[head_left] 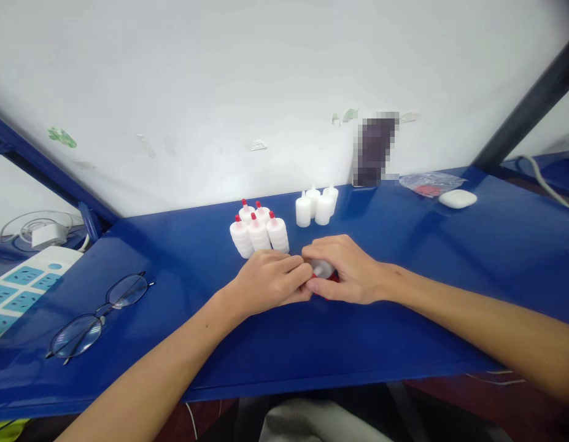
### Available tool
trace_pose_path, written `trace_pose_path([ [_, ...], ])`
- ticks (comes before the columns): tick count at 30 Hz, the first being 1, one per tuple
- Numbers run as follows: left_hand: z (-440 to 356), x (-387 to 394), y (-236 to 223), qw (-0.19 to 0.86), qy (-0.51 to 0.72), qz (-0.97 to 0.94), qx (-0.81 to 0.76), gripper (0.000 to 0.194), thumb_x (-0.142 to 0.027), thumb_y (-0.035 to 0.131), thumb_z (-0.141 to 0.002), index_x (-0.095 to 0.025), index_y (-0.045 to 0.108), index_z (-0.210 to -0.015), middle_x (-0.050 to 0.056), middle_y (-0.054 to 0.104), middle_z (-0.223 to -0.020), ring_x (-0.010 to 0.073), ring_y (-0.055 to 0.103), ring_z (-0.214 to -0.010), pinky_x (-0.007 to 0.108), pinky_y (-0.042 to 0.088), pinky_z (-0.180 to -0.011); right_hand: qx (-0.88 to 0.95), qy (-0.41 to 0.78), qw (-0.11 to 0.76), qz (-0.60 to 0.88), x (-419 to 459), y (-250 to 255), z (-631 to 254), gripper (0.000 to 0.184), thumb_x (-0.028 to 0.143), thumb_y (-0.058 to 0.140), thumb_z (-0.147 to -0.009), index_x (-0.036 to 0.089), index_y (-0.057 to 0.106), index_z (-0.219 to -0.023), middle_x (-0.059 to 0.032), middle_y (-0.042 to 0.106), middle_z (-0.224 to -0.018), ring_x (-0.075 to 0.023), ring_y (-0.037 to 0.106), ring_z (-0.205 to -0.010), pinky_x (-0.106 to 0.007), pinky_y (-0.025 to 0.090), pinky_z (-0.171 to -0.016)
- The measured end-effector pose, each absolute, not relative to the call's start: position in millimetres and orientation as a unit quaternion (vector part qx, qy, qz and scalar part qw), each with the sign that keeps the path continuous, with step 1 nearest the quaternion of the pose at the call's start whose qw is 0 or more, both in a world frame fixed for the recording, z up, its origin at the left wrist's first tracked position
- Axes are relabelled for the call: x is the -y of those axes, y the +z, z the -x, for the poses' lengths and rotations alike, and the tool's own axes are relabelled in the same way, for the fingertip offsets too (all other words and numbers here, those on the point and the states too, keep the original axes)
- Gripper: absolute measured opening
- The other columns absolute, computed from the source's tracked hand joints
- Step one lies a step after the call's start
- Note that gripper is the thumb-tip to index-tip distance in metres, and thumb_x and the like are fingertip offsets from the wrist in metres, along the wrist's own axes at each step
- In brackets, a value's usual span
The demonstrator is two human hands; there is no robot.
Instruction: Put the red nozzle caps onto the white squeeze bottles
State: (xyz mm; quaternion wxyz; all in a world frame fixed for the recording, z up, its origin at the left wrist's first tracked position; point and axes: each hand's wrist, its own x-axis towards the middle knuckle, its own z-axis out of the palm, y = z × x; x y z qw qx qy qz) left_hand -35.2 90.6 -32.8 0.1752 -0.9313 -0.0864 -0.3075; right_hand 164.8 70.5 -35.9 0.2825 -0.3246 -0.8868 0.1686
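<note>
Both my hands meet at the middle of the blue table (404, 319). My right hand (346, 270) is wrapped round a small white bottle (321, 268) lying between the hands, with something red showing under it. My left hand (270, 279) is closed, its fingertips pinched at the bottle's end; what they hold is hidden. Just behind the hands stands a cluster of several white bottles with red caps (259, 230). Further back right stand several white bottles without caps (316, 205).
Glasses (100, 313) lie at the front left. A white power strip (21, 288) and a charger with cable (42, 232) sit at the far left. A plastic bag with red pieces (429, 183) and a white case (458, 198) lie at the back right.
</note>
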Motion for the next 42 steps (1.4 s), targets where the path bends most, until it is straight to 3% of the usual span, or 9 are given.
trace_pose_path([
  [7,34.5,-90.9,-35.0,0.164,-0.278,0.942,0.093,0.033,-0.025,0.039,-0.101,-0.018,0.047,-0.07,-0.004,0.052,-0.058,0.009,0.045,-0.046,0.025,0.035,-0.046,0.889,0.135,0.275,0.341,-68.8,-34.0,-162.3,0.033,0.042,0.049,-0.081,0.02,0.035,-0.062,0.004,0.041,-0.055,-0.0099,0.034,-0.053,-0.026,0.022,-0.056],
  [14,35.2,-89.6,-36.3,0.119,-0.272,0.949,0.108,0.033,-0.026,0.038,-0.102,-0.017,0.048,-0.071,-0.003,0.054,-0.059,0.0086,0.046,-0.047,0.023,0.034,-0.047,0.896,0.131,0.257,0.338,-67.6,-32.1,-163.4,0.034,0.047,0.043,-0.09,0.02,0.041,-0.071,0.0038,0.046,-0.058,-0.0104,0.038,-0.053,-0.026,0.023,-0.056],
  [20,47.2,-91.6,-20.3,-0.087,-0.215,0.959,0.164,0.035,-0.024,0.041,-0.098,-0.017,0.04,-0.064,-0.006,0.039,-0.054,0.0071,0.034,-0.047,0.023,0.027,-0.047,0.892,0.113,0.258,0.352,-72.4,-33.6,-172.1,0.044,0.057,0.037,-0.093,0.018,0.056,-0.101,0.0002,0.059,-0.07,-0.0143,0.049,-0.061,-0.027,0.027,-0.06],
  [26,80.7,-99.7,13.2,-0.226,-0.036,0.923,0.311,0.039,-0.03,0.044,-0.097,-0.017,0.033,-0.061,-0.006,0.028,-0.054,0.0074,0.023,-0.048,0.021,0.022,-0.044,0.871,0.105,0.265,0.399,-80.3,-35.7,-180.7,0.041,0.054,0.04,-0.094,0.019,0.057,-0.103,0.0002,0.061,-0.071,-0.0154,0.051,-0.063,-0.027,0.029,-0.061],
  [32,102.6,-113.3,6.1,-0.184,0.01,0.925,0.333,0.044,-0.029,0.046,-0.094,-0.018,0.03,-0.054,-0.005,0.024,-0.047,0.0078,0.021,-0.041,0.022,0.017,-0.038,0.87,0.107,0.232,0.422,-80.3,-34.3,-177.1,0.027,0.038,0.041,-0.097,0.019,0.06,-0.096,-0.0015,0.067,-0.079,-0.0158,0.055,-0.068,-0.027,0.031,-0.063],
  [37,113.1,-114.9,16.7,-0.182,0.021,0.912,0.367,0.046,-0.036,0.048,-0.094,-0.018,0.03,-0.055,-0.005,0.025,-0.049,0.008,0.022,-0.043,0.021,0.019,-0.039,0.878,0.107,0.241,0.399,-81.8,-34.9,-175.2,0.032,0.037,0.035,-0.101,0.019,0.059,-0.091,-0.0025,0.066,-0.087,-0.0157,0.056,-0.076,-0.028,0.033,-0.067],
  [39,112.5,-110.7,24.1,-0.178,-0.005,0.909,0.377,0.047,-0.038,0.048,-0.095,-0.018,0.031,-0.056,-0.005,0.025,-0.051,0.0077,0.022,-0.045,0.021,0.021,-0.04,0.883,0.103,0.243,0.387,-81.1,-34.5,-174.0,0.038,0.038,0.032,-0.102,0.018,0.056,-0.082,-0.0022,0.061,-0.08,-0.015,0.052,-0.072,-0.028,0.033,-0.066],
  [42,100.0,-101.0,25.3,-0.112,-0.137,0.923,0.34,0.047,-0.036,0.047,-0.097,-0.017,0.033,-0.056,-0.006,0.026,-0.051,0.007,0.023,-0.046,0.021,0.023,-0.043,0.889,0.122,0.249,0.364,-75.7,-32.5,-170.6,0.042,0.041,0.031,-0.102,0.018,0.053,-0.076,-0.0016,0.056,-0.075,-0.0144,0.048,-0.07,-0.028,0.032,-0.065],
])
